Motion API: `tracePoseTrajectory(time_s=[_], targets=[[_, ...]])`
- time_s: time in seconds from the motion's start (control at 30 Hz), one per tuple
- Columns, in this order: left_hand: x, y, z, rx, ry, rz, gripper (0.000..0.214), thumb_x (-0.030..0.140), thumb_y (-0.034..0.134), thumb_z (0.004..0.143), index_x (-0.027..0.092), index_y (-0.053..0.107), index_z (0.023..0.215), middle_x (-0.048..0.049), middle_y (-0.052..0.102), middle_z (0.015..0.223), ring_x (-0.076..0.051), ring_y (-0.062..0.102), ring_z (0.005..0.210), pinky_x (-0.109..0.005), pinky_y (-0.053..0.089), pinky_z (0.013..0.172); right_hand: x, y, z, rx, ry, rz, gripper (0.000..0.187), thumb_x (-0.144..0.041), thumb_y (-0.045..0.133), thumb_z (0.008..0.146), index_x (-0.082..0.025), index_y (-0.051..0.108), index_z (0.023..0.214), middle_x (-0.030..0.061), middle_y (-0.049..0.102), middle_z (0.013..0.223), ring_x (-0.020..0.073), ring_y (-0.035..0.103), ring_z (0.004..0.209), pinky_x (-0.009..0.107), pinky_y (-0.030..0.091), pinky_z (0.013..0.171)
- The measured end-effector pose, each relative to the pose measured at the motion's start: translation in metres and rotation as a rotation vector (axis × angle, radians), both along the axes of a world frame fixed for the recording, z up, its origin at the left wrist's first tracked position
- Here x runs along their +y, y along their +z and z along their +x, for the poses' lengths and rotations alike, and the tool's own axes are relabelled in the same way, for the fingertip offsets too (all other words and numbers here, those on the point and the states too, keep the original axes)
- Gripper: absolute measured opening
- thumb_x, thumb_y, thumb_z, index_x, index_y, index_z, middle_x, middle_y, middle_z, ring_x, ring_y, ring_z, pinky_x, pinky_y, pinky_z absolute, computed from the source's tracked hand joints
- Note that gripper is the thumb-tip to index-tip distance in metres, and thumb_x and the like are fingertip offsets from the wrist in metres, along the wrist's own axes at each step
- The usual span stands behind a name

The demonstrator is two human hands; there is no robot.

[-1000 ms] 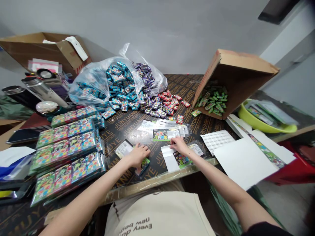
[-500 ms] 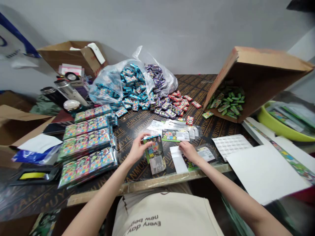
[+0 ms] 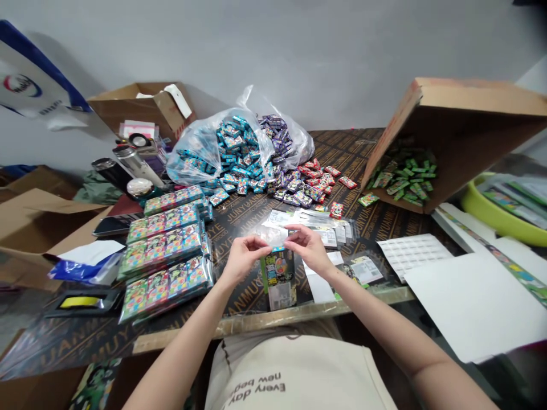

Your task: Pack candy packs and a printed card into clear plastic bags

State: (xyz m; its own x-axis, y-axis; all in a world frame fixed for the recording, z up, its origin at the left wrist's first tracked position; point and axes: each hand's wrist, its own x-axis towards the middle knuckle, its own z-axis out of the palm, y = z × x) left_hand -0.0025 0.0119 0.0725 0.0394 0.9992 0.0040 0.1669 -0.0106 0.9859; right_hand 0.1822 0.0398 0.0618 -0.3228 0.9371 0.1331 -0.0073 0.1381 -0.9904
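A dark printed packet (image 3: 280, 279) with colourful lettering and a pale label stands near the table's front edge, in front of me. My left hand (image 3: 247, 257) pinches the clear plastic bag (image 3: 273, 236) at the packet's top left corner. At the top right corner, the fingers of my right hand (image 3: 311, 248) close on the same clear plastic. Below my right wrist lies a white paper sheet (image 3: 321, 285), partly over another dark printed packet (image 3: 363, 270). Several flat bagged packets (image 3: 329, 236) lie fanned out behind my right hand.
Stacks of bagged multicoloured packs (image 3: 166, 285) sit at left. Plastic bags spill blue packets (image 3: 237, 142) and purple packets (image 3: 277, 136) at the back, near red ones (image 3: 316, 176). A tilted carton (image 3: 393, 136) holds green packets. White sheets (image 3: 470, 302) lie at right.
My right hand has left the white sheet and moved left and up to the packet's top. My left hand has shifted from the packet's side to its top corner. The view has turned slightly left.
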Motion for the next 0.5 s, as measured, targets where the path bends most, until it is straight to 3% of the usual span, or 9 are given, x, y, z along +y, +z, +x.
tracePoseTrajectory(time_s=[0.17, 0.27, 0.4, 0.5], targets=[[-0.01, -0.002, 0.001, 0.351, -0.042, 0.308, 0.017, 0.031, 0.062, 0.073, 0.015, 0.063, 0.068, -0.0044, 0.064, 0.066, -0.014, 0.057, 0.06, -0.025, 0.045, 0.058, -0.003, 0.001, 0.006, -0.054, -0.045, 0.027, 0.033, -0.031, 0.063, 0.071, -0.021, 0.053, 0.101, 0.0008, 0.064, 0.072, 0.0143, 0.061, 0.065, 0.028, 0.049, 0.064], [-0.014, -0.004, 0.0, 0.532, -0.108, 0.49, 0.014, 0.028, 0.055, 0.079, 0.017, 0.063, 0.075, -0.0055, 0.064, 0.075, -0.014, 0.058, 0.068, -0.026, 0.045, 0.065, -0.01, -0.004, 0.014, -0.14, -0.061, 0.169, 0.027, -0.031, 0.059, 0.075, -0.022, 0.055, 0.1, 0.0033, 0.067, 0.079, 0.0177, 0.063, 0.075, 0.034, 0.049, 0.074], [-0.016, -0.002, 0.0, 0.626, -0.171, 0.494, 0.015, 0.023, 0.049, 0.083, 0.019, 0.063, 0.085, -0.005, 0.063, 0.08, -0.014, 0.058, 0.072, -0.025, 0.044, 0.067, -0.02, -0.009, 0.025, -0.266, -0.025, 0.382, 0.017, -0.029, 0.053, 0.08, -0.023, 0.061, 0.094, 0.0058, 0.067, 0.096, 0.0209, 0.06, 0.094, 0.038, 0.043, 0.089], [-0.018, 0.002, 0.004, 0.622, -0.2, 0.493, 0.02, 0.019, 0.046, 0.083, 0.02, 0.063, 0.094, -0.0048, 0.062, 0.085, -0.014, 0.057, 0.074, -0.025, 0.044, 0.068, -0.017, 0.001, 0.029, -0.24, 0.025, 0.291, 0.024, -0.029, 0.049, 0.083, -0.023, 0.055, 0.105, 0.0048, 0.067, 0.092, 0.0189, 0.062, 0.09, 0.035, 0.045, 0.084]])
